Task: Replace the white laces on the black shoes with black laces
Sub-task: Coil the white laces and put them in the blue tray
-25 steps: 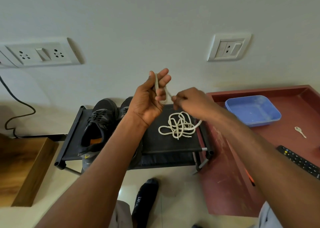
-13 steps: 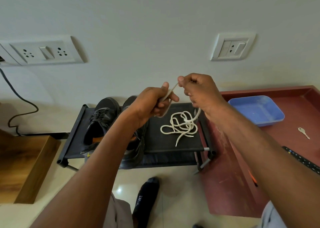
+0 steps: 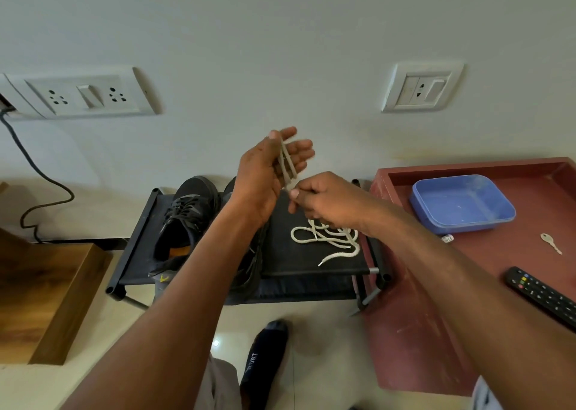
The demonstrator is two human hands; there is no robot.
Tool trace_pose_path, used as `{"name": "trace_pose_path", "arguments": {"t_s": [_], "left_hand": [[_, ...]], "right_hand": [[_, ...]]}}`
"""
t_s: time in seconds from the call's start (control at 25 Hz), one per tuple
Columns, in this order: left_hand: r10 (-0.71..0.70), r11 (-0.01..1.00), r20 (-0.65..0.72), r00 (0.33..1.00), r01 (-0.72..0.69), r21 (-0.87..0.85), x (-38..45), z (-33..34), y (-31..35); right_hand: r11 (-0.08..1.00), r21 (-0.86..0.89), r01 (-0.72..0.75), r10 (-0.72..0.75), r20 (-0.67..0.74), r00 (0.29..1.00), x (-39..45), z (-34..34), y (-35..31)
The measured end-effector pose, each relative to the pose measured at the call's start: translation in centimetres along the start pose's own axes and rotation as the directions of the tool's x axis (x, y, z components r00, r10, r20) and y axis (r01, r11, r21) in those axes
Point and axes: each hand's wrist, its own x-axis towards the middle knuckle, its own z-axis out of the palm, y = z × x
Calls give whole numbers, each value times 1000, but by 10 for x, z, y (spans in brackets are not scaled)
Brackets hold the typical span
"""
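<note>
My left hand [image 3: 271,172] is raised above the black rack [image 3: 311,263], fingers up, with loops of a white lace [image 3: 285,166] running down its palm from under the thumb. Just below it, my right hand [image 3: 324,200] pinches the same lace at its lower end. The rest of the white laces lie in a loose tangle [image 3: 327,238] on the rack's right half. One black shoe [image 3: 187,219] stands on the rack's left half with black laces in it. A second black shoe [image 3: 252,266] is mostly hidden behind my left forearm.
A dark red table [image 3: 436,331] on the right carries a blue tray [image 3: 461,203], a key [image 3: 550,242] and a black remote [image 3: 542,297]. A wooden box [image 3: 46,300] stands at the left. My foot in a dark sock [image 3: 265,363] rests on the floor below.
My left hand has lifted and spread its fingers. My right hand has dropped from beside the left fingertips to below the left palm, bringing the lace down along it.
</note>
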Motion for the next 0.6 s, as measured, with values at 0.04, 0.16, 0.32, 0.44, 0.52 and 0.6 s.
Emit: {"name": "trace_pose_path", "arguments": {"t_s": [0.04, 0.16, 0.32, 0.44, 0.52, 0.6], "left_hand": [[23, 974, 9, 1000, -24, 225, -2, 0, -2], [-14, 852, 89, 996, -35, 522, -8, 3, -7], [-220, 911, 239, 946, 112, 397, -11, 8, 2], [-201, 976, 335, 920, 217, -9, -6, 11, 2], [-158, 941, 253, 954, 223, -253, -4, 13, 1], [-114, 922, 123, 986, 151, -356, -2, 11, 1]], "right_hand": [[995, 93, 17, -17, -1, 1000, -2, -2, -2], [925, 372, 84, -32, -143, 989, -2, -11, -2], [916, 388, 99, 96, -453, 887, 3, -21, 8], [992, 106, -72, 107, -375, 921, 7, -18, 14], [991, -45, -128, 114, -238, 964, 9, -10, 14], [975, -190, -112, 90, -120, 989, 6, -5, 12]]}}
